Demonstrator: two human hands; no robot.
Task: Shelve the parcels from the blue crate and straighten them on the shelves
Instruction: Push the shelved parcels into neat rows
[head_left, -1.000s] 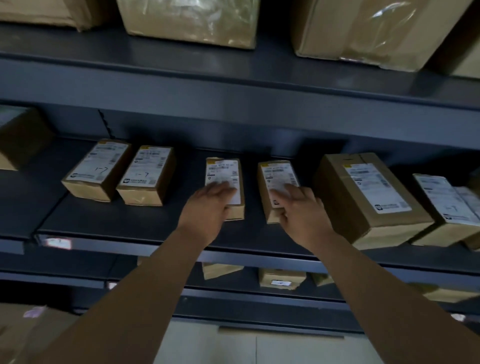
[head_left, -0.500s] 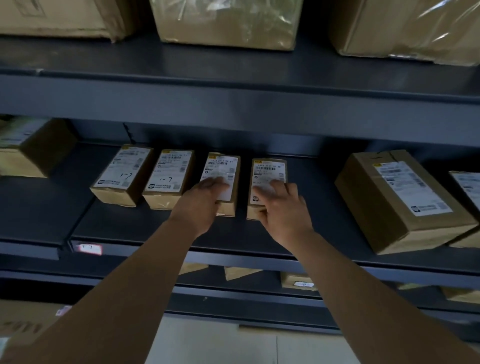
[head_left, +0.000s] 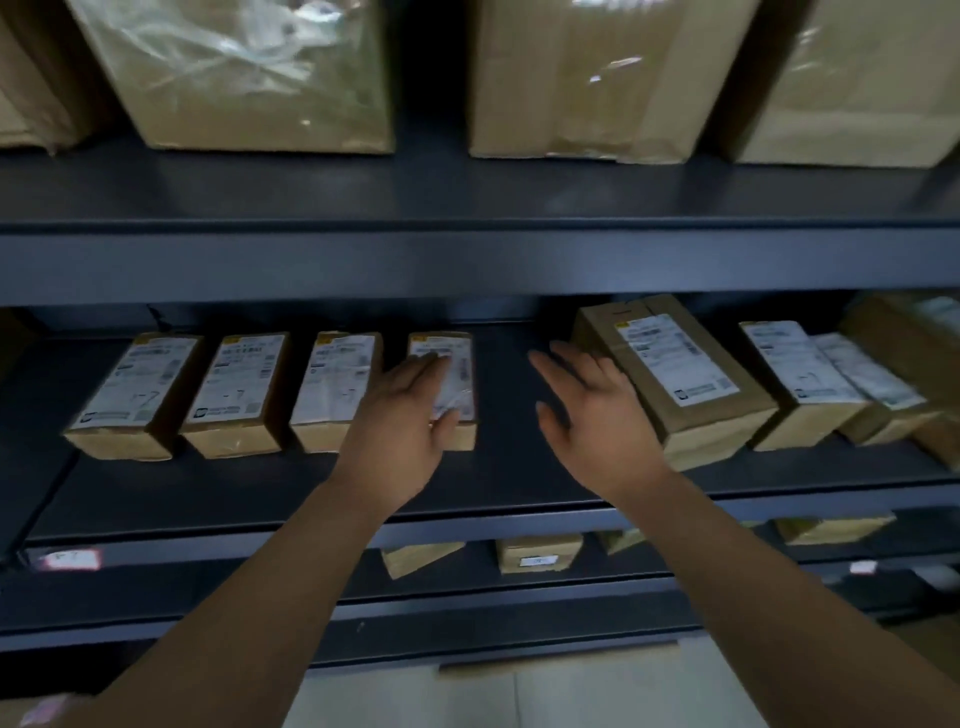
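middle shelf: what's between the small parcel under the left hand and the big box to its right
Head view: only bare shelf, with the open right hand over that gap, close beside the big box. No parcel lies there.

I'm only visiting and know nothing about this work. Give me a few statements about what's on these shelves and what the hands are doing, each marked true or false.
1. A row of four small parcels lies on the left part of the middle shelf. True.
2. The right hand grips a parcel. False: it is open with its fingers spread and holds nothing.
3. The left hand rests on the rightmost small parcel of that row. True.
4. The upper shelf holds only small parcels. False: large boxes stand on it.
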